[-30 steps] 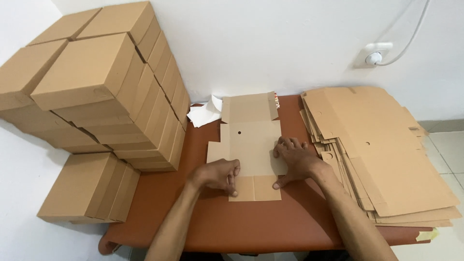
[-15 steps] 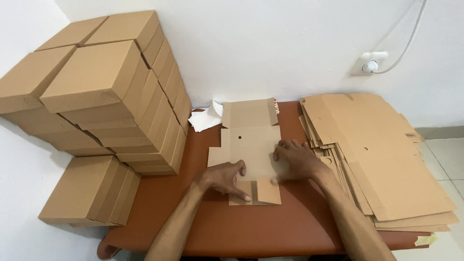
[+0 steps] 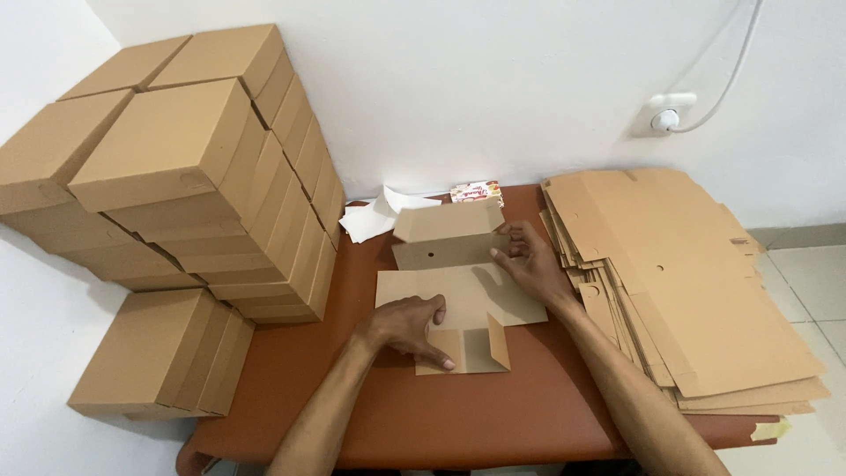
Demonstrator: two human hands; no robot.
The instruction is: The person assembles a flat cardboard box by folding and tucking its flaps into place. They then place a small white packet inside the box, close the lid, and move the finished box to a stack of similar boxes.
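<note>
Cardboard box blank (image 3: 458, 295) is pressed flat on the brown table (image 3: 529, 414) by the left hand (image 3: 407, 324), fingers spread; its far flap is lifted by the right hand (image 3: 527, 258); folded boxes (image 3: 167, 167) are stacked left, flat blanks (image 3: 687, 273) right

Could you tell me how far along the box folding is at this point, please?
Done: a tall stack of folded boxes stands at the left, with more on the floor below. In hand: one cardboard blank lies on the table; the left hand presses its near edge, and the right hand lifts the far flap. Left: a thick pile of flat blanks waits at the right.
</note>
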